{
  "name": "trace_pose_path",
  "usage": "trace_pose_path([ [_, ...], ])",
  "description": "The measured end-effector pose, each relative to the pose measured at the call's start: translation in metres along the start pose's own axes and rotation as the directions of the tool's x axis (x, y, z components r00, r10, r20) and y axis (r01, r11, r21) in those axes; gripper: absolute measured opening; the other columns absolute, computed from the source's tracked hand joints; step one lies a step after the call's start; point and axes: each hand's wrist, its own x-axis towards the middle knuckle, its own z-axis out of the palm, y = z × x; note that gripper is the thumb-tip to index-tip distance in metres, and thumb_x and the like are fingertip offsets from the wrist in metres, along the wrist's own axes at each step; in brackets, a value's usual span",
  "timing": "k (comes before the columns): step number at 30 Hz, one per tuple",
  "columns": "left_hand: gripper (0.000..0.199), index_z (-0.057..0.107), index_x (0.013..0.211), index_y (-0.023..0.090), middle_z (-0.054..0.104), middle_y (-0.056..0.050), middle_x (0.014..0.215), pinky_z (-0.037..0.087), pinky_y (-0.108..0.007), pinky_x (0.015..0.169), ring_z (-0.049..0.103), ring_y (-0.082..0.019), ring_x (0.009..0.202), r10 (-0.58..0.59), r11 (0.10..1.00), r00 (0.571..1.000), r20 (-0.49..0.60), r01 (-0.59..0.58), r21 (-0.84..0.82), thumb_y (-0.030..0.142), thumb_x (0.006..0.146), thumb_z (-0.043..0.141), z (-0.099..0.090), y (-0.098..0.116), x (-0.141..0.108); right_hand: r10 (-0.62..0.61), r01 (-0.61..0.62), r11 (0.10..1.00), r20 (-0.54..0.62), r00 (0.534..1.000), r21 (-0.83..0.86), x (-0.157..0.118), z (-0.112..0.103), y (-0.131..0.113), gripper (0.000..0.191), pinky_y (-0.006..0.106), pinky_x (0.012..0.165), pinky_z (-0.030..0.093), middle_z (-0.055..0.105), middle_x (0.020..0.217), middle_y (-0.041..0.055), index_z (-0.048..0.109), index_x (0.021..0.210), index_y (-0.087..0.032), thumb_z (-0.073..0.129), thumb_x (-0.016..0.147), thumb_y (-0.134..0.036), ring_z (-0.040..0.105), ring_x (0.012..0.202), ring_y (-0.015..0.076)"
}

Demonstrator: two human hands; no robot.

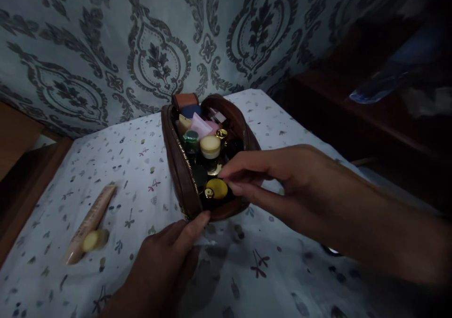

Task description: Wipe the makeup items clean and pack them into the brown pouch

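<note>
A brown zippered cosmetic bag (pixel 175 167) stands unzipped on the cloth, packed with small cosmetics. My left hand (pixel 169 247) grips its near edge, thumb on the rim and fingers outside. Over the opening, my right hand (pixel 278 181) reaches in from the right in a pinch; whatever lies between its fingertips is too dark to make out. Those fingertips are close to a yellow round lid (pixel 216 189). Behind it sit a cream-lidded jar (pixel 210 147), a green-capped container (pixel 191 139), a gold cap (pixel 221 133) and a pink tube (pixel 200 126).
On the printed cloth (pixel 141 162) to the left lie a beige tube (pixel 92 221) and a small yellow-topped container (pixel 94 241). A patterned wall (pixel 197 35) rises behind. Wooden furniture (pixel 21 144) borders the left, with dark red furniture (pixel 328 115) at right.
</note>
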Motion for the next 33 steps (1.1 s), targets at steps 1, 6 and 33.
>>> trace_pose_path([
  [1,0.060,0.036,0.146,0.028,0.075,-0.006,0.113,0.064,-0.028,0.071,0.075,-0.017,0.089,0.000,1.000,1.000,-0.003,0.000,0.008,0.011,0.089,0.045,0.000,0.000,0.000,0.002,-0.002,1.000,0.002,1.000,-0.022,-0.002,-0.003,-0.001,0.015,0.023,0.049,0.044,0.063,0.063,-0.0032,0.072,0.083,-0.025,0.058,0.090,-0.028,0.056,0.055,0.0123],
  [6,0.066,0.028,0.150,0.029,0.074,-0.006,0.115,0.063,-0.028,0.072,0.075,-0.018,0.089,0.003,0.999,1.000,-0.025,-0.002,0.048,0.013,0.089,0.048,0.002,0.000,-0.007,0.017,-0.022,0.996,-0.046,0.999,-0.091,-0.018,-0.012,-0.008,0.019,0.025,0.049,0.047,0.070,0.071,-0.0007,0.073,0.092,-0.024,0.056,0.092,-0.032,0.061,0.057,0.0142],
  [33,0.035,0.058,0.127,0.018,0.059,-0.014,0.116,0.049,-0.042,0.094,0.056,-0.029,0.109,-0.469,0.685,0.815,-0.339,0.578,0.443,0.025,0.097,0.042,-0.035,-0.097,-0.141,-0.246,0.305,0.939,0.313,0.917,-0.158,-0.070,0.121,-0.002,0.027,0.026,0.062,0.049,0.071,0.078,0.0041,0.069,0.089,-0.020,0.043,0.098,-0.021,0.067,0.067,0.0156],
])
